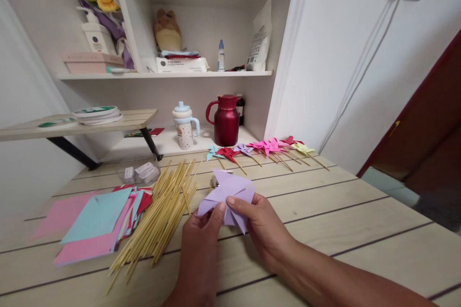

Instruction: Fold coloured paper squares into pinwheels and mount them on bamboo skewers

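At the near edge of the pale plank table (pixel 342 230), your two hands meet on a folded lilac paper pinwheel (pixel 227 192), held just above the boards. Your left hand (pixel 201 235) pinches its lower left flap, thumb on top and fingers closed beneath; your right hand (pixel 261 223) grips the lower right flaps, thumb pressing near the centre. The paper lies ahead of both sets of fingers, its points fanning away from you, and neither hand is clearly the nearer. Just left of your left hand, a loose heap of bamboo sticks (pixel 162 211) runs with its long axis from near left to far right, well within that hand's reach. Left again sits a stack of coloured paper sheets (pixel 97 223), pink and pale blue on top. Beyond the sticks, a clear plastic tub (pixel 139 172) holds small white packets. Farther back, a row of finished pinwheels on sticks (pixel 264 148) lies along the table's far edge. Behind them stand a spotted lidded cup (pixel 184 127) and a red jug (pixel 226 122); what either contains cannot be seen
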A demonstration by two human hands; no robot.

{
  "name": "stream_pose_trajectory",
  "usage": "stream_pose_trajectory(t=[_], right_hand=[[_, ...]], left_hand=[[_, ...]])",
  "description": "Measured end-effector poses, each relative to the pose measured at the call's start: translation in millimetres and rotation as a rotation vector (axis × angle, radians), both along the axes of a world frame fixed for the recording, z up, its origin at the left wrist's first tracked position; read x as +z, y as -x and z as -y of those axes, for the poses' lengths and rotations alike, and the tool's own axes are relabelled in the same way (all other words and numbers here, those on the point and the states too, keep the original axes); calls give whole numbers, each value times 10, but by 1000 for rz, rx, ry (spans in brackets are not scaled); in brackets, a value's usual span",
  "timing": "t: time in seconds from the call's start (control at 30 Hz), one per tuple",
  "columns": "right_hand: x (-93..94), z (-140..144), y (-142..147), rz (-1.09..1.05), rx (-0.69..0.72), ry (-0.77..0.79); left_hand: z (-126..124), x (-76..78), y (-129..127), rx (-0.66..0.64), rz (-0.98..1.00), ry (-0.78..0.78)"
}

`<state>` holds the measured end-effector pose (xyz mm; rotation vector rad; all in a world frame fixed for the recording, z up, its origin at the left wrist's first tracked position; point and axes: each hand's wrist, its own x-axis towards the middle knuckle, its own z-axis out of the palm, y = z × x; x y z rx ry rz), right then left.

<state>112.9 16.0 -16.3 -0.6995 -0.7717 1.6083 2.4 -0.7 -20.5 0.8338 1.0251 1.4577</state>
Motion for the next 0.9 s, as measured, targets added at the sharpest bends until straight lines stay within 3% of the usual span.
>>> stream_pose_trajectory(t=[0.3,0.5,0.63,0.73,0.9], right_hand=[[-51,-83,-65,119,29,-10],[20,-92,-199,406,54,-265],[-25,-101,-251,699,34,-586],[-68,-116,-263,868,-15,-807],[-87,-128,-258,1030,-135,-1035]], left_hand=[[-51,40,136,-6,34,95],[-185,148,364,93,152,11],[-210,116,413,79,208,12],[-194,83,399,64,214,44],[-157,86,364,57,211,50]])
